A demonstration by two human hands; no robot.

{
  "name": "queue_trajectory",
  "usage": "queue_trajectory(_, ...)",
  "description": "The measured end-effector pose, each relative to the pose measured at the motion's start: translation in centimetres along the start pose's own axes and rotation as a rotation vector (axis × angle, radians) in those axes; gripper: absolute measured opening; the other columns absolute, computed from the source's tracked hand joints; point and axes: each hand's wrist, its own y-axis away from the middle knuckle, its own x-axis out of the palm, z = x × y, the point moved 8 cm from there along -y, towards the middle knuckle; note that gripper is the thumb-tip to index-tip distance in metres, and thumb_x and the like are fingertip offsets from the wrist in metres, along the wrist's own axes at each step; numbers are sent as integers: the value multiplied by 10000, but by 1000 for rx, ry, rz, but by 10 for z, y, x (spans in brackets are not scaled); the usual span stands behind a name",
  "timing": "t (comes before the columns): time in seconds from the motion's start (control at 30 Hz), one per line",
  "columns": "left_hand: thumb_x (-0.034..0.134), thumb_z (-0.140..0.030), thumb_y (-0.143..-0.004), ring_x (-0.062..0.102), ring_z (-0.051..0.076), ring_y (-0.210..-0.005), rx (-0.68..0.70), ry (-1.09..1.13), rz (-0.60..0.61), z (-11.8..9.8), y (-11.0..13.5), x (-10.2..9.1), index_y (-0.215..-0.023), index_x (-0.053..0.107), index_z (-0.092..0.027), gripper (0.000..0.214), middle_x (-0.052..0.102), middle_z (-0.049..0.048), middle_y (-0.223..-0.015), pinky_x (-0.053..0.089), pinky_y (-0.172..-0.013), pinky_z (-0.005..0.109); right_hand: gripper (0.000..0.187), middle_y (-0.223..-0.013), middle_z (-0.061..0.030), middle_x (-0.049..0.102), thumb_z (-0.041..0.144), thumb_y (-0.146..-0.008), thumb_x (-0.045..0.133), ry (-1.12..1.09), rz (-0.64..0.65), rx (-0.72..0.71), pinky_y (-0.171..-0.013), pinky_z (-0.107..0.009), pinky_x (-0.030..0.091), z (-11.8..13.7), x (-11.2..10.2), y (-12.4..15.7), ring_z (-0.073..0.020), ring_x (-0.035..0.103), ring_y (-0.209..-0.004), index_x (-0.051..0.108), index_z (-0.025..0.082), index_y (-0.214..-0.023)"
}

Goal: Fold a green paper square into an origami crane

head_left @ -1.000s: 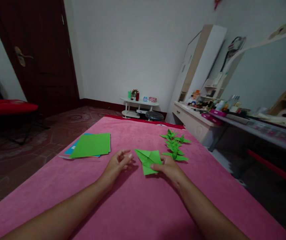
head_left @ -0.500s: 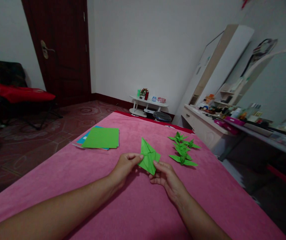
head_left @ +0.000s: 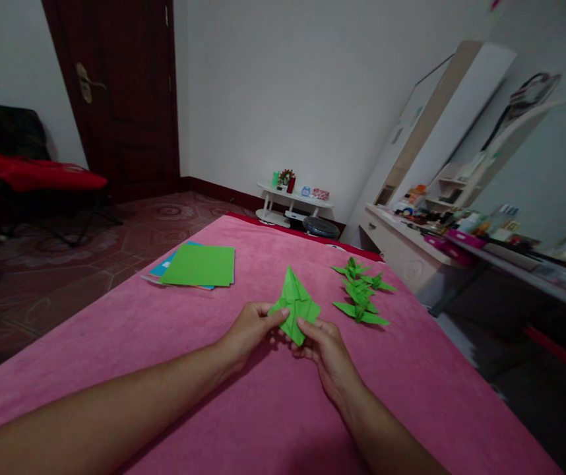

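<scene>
A partly folded sheet of green origami paper (head_left: 297, 298), diamond-like with a point at the top, is held between both hands above the pink cloth. My left hand (head_left: 258, 328) pinches its left edge, thumb on the front face and fingers behind. On the lower right side, my right hand (head_left: 323, 343) grips the paper with its thumb pressed near the middle. The fingers behind the sheet are partly hidden. To the right lie several folded green paper figures (head_left: 361, 290) with pointed petals or wings, clustered together.
A stack of square paper (head_left: 198, 265), green on top with blue below, lies at the left on the pink-covered surface (head_left: 263, 415). Beyond its far edge stands a low white table (head_left: 283, 192). A cluttered dresser (head_left: 411, 244) is at the right, a red chair (head_left: 40, 175) at the left.
Both thumbs have shifted inward on the folded paper, the right one closer to its middle. The paper has turned slightly and moved a little to the right. The camera view has shifted slightly.
</scene>
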Motion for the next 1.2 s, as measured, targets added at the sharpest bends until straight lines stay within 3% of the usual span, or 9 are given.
queue_trajectory(0.1,645,-401,-692,408,63,-413,-62,-73,29,0,-8,-10,-615,608,-114,299,526,-19,-492,277,-433,200,327,-750,-68,669,444,-737,641,66,11,-9,-520,-238,460,5,-3,-2,-139,582,-587,650,140,-855)
queue_trajectory(0.3,630,-228,-609,435,76,-442,-264,-337,420,1,-7,-3,-634,648,-109,123,545,-25,-521,324,-474,211,537,-1203,-99,550,333,-649,730,374,-131,-406,-717,-286,492,47,-11,-1,-213,562,-992,523,220,-1132)
queue_trajectory(0.4,610,-205,-627,472,86,-487,-242,-432,506,2,-7,2,-693,662,-110,127,575,-21,-573,355,-498,211,522,-921,-64,633,275,-646,716,419,42,-290,-603,-264,477,32,0,-7,-168,607,-744,515,186,-1119)
queue_trajectory(0.57,692,-235,-609,455,66,-486,-88,-420,396,6,-18,-6,-821,618,-99,262,553,-31,-599,338,-472,187,230,-628,17,567,223,-635,667,492,-85,-244,-495,-232,409,19,-30,-19,-126,545,-530,557,166,-828)
queue_trajectory(0.67,699,-150,-559,477,71,-499,-56,-433,249,10,-20,-17,-931,580,-94,394,551,-37,-608,373,-495,193,89,-577,20,551,148,-626,631,825,-130,-305,-511,-243,394,24,-38,-21,-135,527,-537,564,182,-674)
queue_trajectory(0.77,646,-98,-579,499,75,-542,17,-491,225,6,-17,-14,-921,591,-88,346,574,-13,-670,393,-524,198,92,-687,-8,595,108,-640,626,1109,-174,-524,-636,-286,410,44,-23,-10,-165,549,-677,597,195,-651)
queue_trajectory(0.87,604,-65,-596,501,79,-573,120,-568,230,-1,-15,-7,-881,610,-95,286,577,-9,-686,395,-535,193,66,-784,-20,603,156,-704,647,1136,-83,-674,-712,-299,406,52,3,0,-178,547,-785,627,210,-736)
queue_trajectory(1.0,604,-68,-597,497,88,-572,171,-735,223,-6,-13,-7,-830,638,-96,237,567,-16,-643,381,-527,192,167,-821,-13,613,142,-672,706,1152,90,-652,-716,-290,406,36,23,-2,-184,550,-825,654,227,-806)
queue_trajectory(1.2,617,-153,-642,476,87,-544,98,-781,260,1,-18,-19,-802,676,-88,182,574,-14,-609,361,-509,192,117,-806,-12,614,122,-737,642,1070,118,-599,-698,-271,418,22,16,-11,-160,567,-788,665,212,-808)
